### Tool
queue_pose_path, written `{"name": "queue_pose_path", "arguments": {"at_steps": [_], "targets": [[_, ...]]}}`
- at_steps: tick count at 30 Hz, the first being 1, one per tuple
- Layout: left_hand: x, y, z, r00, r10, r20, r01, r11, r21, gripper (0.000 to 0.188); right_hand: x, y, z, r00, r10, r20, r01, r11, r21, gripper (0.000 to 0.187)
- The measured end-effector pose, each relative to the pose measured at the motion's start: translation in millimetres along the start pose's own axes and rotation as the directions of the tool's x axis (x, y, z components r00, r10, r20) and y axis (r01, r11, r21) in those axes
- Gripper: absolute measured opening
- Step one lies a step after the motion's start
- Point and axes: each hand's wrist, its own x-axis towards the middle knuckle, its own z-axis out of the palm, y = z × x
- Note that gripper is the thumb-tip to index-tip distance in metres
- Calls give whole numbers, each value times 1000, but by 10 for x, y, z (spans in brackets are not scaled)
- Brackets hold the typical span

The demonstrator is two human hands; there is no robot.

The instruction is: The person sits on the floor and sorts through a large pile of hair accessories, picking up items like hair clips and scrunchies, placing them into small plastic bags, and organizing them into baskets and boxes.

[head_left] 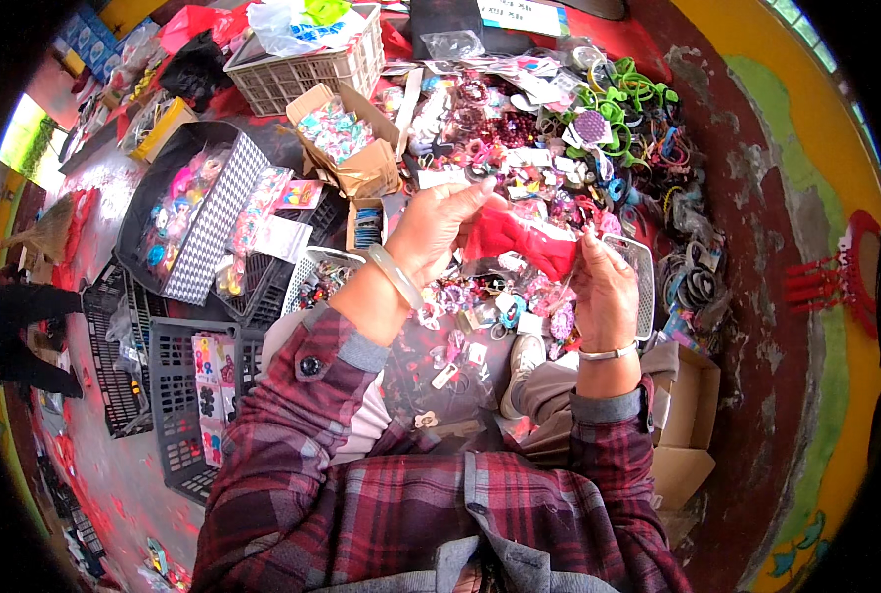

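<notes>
Between my two hands is a red, soft-looking item in clear plastic (528, 244), raised above a heap of small hair accessories (529, 158). My left hand (433, 232) pinches its left end with thumb and fingers. At the other end, my right hand (606, 287) grips the plastic in bent fingers. What exactly the red item is, I cannot make out. Just below my left wrist stands a light basket (297, 280) of small pieces, partly covered by my forearm. Another light basket (644, 282) shows its rim behind my right hand.
Left of my arms are a black-and-white patterned box (208, 227) of packaged goods and a black plastic crate (181, 395). An open cardboard box (347, 138) stands farther back, near a big beige crate (307, 69). Green headbands (618, 99) pile up by the right wall.
</notes>
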Motion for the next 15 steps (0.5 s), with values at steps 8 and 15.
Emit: {"name": "queue_pose_path", "arguments": {"at_steps": [8,15], "targets": [[-105,122,46,988,-141,58,137,988,72,36,96,-27,-48,998,30,-50,-21,987,157,12],[-87,48,69,997,-17,70,-2,964,265,18,64,-23,-41,999,15,-31,-10,988,151,17]]}}
